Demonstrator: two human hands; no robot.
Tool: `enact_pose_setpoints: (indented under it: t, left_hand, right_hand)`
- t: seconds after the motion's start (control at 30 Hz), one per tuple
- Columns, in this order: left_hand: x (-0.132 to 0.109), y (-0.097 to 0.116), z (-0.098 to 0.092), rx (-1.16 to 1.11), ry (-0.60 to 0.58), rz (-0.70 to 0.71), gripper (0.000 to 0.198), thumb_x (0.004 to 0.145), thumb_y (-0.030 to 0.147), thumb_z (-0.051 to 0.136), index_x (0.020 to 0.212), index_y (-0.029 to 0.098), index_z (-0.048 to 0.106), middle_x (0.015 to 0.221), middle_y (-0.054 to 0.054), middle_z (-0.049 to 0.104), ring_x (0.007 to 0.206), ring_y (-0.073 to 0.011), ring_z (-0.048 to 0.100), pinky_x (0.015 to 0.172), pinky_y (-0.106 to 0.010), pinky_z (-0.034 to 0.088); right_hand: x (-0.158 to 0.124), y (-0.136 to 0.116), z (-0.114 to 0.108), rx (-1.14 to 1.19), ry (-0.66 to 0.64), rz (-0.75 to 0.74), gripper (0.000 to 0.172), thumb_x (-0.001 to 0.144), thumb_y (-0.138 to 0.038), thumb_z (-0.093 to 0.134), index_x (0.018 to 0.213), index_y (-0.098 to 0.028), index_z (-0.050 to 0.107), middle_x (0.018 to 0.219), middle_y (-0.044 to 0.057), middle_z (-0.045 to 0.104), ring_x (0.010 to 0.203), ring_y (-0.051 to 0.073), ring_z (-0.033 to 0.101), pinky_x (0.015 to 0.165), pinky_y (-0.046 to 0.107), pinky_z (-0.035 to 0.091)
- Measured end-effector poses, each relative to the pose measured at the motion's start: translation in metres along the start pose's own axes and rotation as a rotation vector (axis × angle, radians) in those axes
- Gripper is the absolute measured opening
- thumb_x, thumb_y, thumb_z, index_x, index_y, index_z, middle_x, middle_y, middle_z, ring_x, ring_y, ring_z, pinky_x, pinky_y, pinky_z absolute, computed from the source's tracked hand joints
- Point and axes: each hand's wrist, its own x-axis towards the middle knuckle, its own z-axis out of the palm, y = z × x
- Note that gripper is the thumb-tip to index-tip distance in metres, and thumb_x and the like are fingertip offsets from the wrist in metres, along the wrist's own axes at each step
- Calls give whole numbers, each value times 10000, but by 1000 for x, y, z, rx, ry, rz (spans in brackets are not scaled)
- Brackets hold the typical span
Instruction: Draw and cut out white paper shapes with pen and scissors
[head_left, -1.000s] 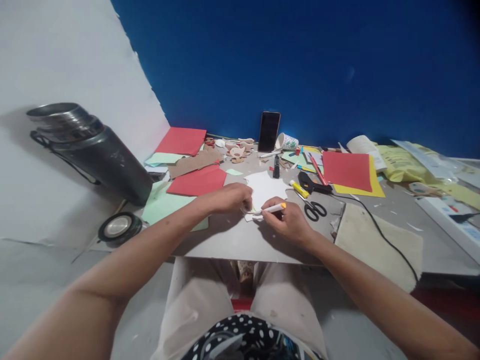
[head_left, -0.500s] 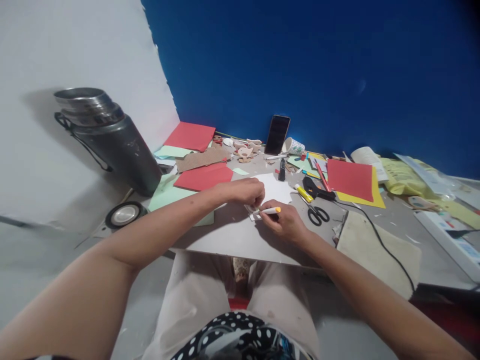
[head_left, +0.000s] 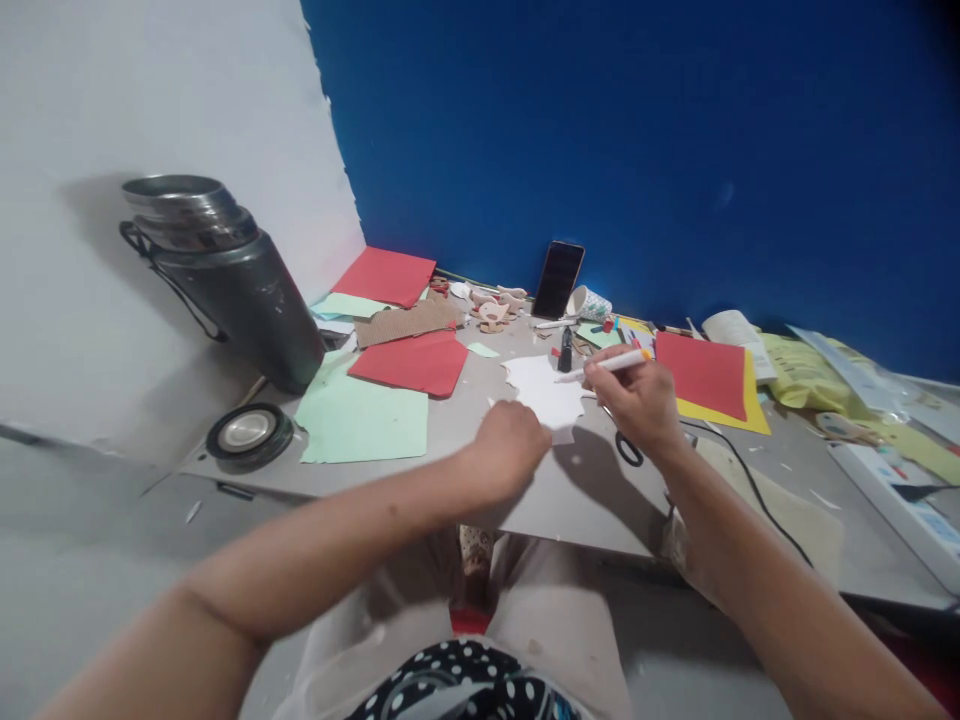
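Observation:
My right hand grips a white marker with an orange end, raised above the table. The marker's front end points left, over the right side of a white sheet of paper with a wavy cut edge. My left hand is closed low over the table, by the near edge of that sheet. Its fingers curl out of sight, so what they hold is hidden. A small black bottle-like object stands just behind the marker. Scissors lie partly covered below my right hand.
At left stand a dark steel flask and its round lid. Green paper, red paper and corrugated card lie left of centre. A phone leans at the wall. A black cable crosses the right side.
My right hand has lifted away from my left, up and to the right, with the marker still in it. My left hand has drawn down towards the table's near edge.

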Motion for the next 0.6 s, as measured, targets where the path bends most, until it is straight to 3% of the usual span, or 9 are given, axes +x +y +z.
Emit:
enact_pose_setpoints:
  t: [0.03,0.1,0.2,0.37,0.6]
  left_hand:
    - [-2,13,6,12,-47,-69,176,780,35,648,870,75,795,892,-245,747,912,-355,714,741,-402,535]
    - [-1,34,18,51,-39,-229,308,823,26,616,1090,15,771,1161,-344,697,1047,-392,699,725,-380,544]
    - [3,50,27,15,16,-387,371,900,85,603,1241,-22,704,1343,-383,595,1203,-417,638,789,-385,551]
    - [5,51,27,-19,4,-413,354,973,206,570,1235,26,727,1267,-327,669,1236,-408,613,861,-436,544]
    - [-2,49,24,-131,-18,-381,364,986,304,580,1191,61,757,1023,-259,757,1127,-358,673,807,-371,549]
  right_hand:
    - [10,-2,0,31,-43,25,227,858,-390,629,852,-167,672,667,33,669,517,140,541,511,264,416]
    - [28,-7,10,63,-168,34,267,860,-421,618,854,-157,662,637,23,645,504,135,526,502,260,406]
    - [42,-14,40,-9,-412,-45,230,861,-373,589,823,-154,649,653,16,630,563,132,532,552,252,399]
    - [45,-19,79,-235,-714,-214,204,867,-338,562,757,-170,593,685,8,602,640,142,509,615,262,367]
    - [45,-26,88,-395,-756,-274,126,834,-248,584,735,-183,543,692,8,598,604,130,448,576,270,275]
